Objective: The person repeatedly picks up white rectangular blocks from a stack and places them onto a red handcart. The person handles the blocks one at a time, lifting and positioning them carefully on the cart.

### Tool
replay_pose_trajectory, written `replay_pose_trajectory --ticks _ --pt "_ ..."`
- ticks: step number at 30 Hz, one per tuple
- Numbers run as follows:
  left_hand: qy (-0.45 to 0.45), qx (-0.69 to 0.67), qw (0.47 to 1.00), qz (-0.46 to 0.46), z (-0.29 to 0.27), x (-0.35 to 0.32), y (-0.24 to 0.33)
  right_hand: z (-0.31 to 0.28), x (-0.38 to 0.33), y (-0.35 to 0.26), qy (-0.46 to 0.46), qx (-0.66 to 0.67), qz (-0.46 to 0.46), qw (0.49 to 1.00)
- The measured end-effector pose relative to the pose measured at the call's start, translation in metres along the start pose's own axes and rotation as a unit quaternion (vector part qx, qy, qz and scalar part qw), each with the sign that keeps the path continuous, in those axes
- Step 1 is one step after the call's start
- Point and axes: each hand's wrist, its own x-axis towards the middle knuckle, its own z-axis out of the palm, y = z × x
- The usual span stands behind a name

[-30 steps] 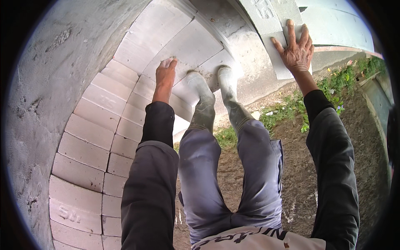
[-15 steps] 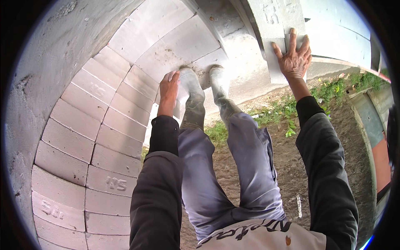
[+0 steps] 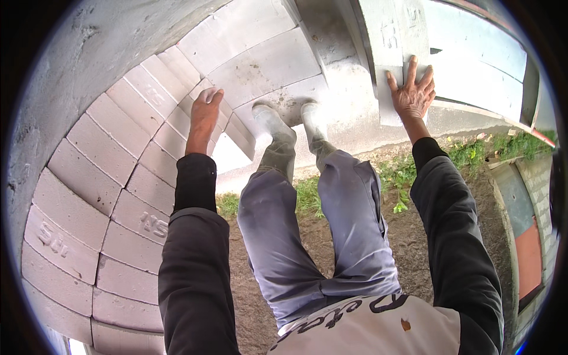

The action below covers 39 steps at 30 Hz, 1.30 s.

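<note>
My left hand (image 3: 205, 118) is closed, its fingers curled, beside the stack of pale grey blocks (image 3: 131, 236) on the left. What the fingers hold, if anything, is hidden. My right hand (image 3: 410, 99) lies spread on the pale blocks (image 3: 387, 35) at the upper right, its fingers apart near a joint between them. Both arms reach forward in dark sleeves. My rubber boots (image 3: 273, 124) are dusty and stand on a pale block surface (image 3: 266, 62).
A rough grey wall (image 3: 65, 77) rises behind the left stack. Pale sheets (image 3: 479, 65) lie beyond the right-hand blocks. Below the ledge are green weeds (image 3: 408, 177) and brown soil (image 3: 414, 254). Grey and orange panels (image 3: 528, 260) stand at the far right.
My left hand has moved left, away from the boot and toward the stack. The right hand stays on the blocks. The view has shifted, showing more of the blocks ahead.
</note>
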Motion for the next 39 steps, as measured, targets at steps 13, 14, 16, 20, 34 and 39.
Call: replay_pose_trajectory --ticks 13,14,16,20,34,39 --pt "0.045 -0.024 0.996 0.074 -0.024 -0.028 0.039 -0.002 -0.01 0.003 0.034 0.01 -0.014 0.999" --pt "0.09 0.016 0.988 0.125 -0.027 -0.021 0.048 0.001 -0.01 0.001 0.024 0.002 -0.021 0.999" --pt "0.123 0.135 0.961 0.21 -0.033 -0.065 0.099 0.0 -0.012 0.003 0.043 0.012 -0.03 0.999" --pt "0.066 0.234 0.889 0.388 -0.011 -0.208 0.15 0.001 -0.022 0.004 0.071 0.047 -0.043 0.995" --pt "0.206 -0.388 0.85 -0.291 0.857 -0.413 -0.349 0.003 -0.019 0.037 0.061 0.054 -0.121 0.989" --pt "0.162 -0.479 0.707 -0.495 1.003 -0.571 -0.397 0.002 -0.106 0.059 0.176 -0.017 -0.201 0.963"
